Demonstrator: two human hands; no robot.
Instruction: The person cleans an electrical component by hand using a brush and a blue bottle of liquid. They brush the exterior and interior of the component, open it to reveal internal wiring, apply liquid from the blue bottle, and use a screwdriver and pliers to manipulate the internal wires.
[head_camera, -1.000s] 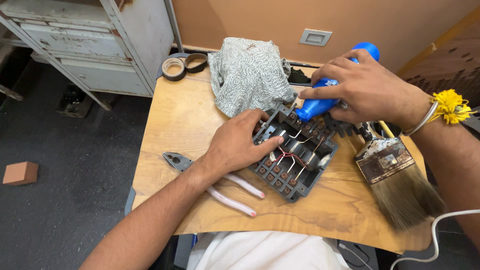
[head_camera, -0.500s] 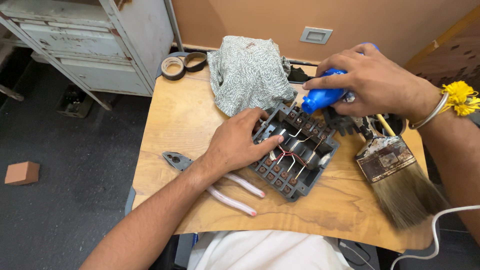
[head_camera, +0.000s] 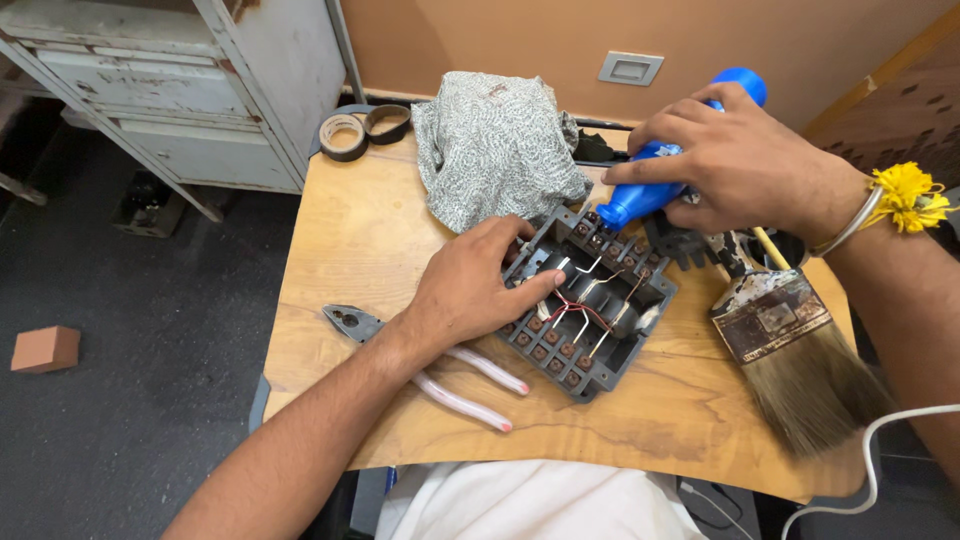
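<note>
A dark grey plastic electrical box (head_camera: 590, 310) with red and white wires inside lies open on the wooden table (head_camera: 350, 260). My left hand (head_camera: 470, 285) rests flat on the box's left edge, fingers spread over it. My right hand (head_camera: 725, 165) grips a blue plastic bottle (head_camera: 650, 190), tilted with its nozzle pointing down at the box's far corner. A wide paintbrush (head_camera: 795, 355) with worn bristles lies just right of the box.
Pliers with pale pink handles (head_camera: 440, 370) lie under my left forearm. A patterned grey cloth (head_camera: 495, 145) is heaped at the table's back. Two tape rolls (head_camera: 360, 128) sit at the back left. A white metal cabinet (head_camera: 170, 90) stands to the left, a brick (head_camera: 45, 348) on the floor.
My right hand has shifted the blue bottle slightly, with its nozzle staying near the box's far edge. My left hand stays on the box.
</note>
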